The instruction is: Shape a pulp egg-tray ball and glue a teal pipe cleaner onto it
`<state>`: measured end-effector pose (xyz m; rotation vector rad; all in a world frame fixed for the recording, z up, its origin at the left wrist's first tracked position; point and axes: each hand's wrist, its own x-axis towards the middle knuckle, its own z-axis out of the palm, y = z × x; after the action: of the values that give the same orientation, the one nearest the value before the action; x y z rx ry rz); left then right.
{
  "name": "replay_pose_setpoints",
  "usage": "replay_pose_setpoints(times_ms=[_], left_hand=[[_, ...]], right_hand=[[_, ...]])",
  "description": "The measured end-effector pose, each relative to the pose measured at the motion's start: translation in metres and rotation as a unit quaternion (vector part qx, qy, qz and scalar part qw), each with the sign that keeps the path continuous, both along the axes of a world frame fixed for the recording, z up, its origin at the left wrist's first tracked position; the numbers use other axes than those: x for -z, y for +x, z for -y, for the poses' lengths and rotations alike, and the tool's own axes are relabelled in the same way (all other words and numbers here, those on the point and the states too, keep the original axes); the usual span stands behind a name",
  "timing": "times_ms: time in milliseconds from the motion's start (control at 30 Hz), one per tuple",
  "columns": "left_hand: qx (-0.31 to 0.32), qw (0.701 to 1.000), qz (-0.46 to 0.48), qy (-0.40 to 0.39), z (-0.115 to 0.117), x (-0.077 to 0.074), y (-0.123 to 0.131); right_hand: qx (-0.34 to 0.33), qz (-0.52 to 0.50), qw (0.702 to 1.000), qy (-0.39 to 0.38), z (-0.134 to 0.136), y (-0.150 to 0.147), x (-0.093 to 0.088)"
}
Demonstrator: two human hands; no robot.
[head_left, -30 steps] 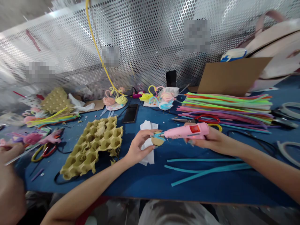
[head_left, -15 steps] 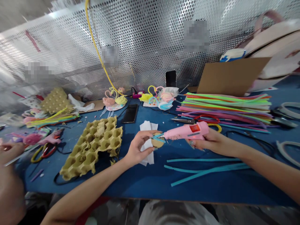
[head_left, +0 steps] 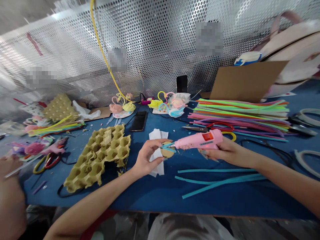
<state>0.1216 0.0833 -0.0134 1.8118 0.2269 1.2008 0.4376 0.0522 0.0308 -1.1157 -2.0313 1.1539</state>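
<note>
Pink glue gun (head_left: 198,140), barely shifted, sits wrapped in the closed right hand (head_left: 225,152), its nozzle right at the tan disc (head_left: 167,150) that the left hand (head_left: 147,159) pinches between thumb and fingertips, teal pipe cleaner (head_left: 168,146) crossing the disc, white paper (head_left: 157,166) just under those fingers.

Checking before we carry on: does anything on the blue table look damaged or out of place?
Yes: the olive-green moulded-pulp egg tray beside the left hand is torn, with ragged edges and loose scraps lying on its cells.
</note>
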Motion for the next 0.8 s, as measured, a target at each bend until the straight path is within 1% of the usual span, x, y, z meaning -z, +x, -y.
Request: replay_pose_setpoints(times_ms=[367,533,800], left_hand=[[0.003,1.0,0.017,0.0,0.0,0.0,0.0],[-0.006,1.0,0.021,-0.005,0.001,-0.001,0.0],[-0.025,0.999,0.022,-0.016,0.001,-0.004,0.002]], right_hand=[[0.007,-0.003,1.0,0.022,0.002,-0.003,-0.007],[0.008,-0.01,1.0,0.011,0.001,-0.004,-0.008],[0.02,-0.018,1.0,-0.006,0.004,-0.007,-0.014]])
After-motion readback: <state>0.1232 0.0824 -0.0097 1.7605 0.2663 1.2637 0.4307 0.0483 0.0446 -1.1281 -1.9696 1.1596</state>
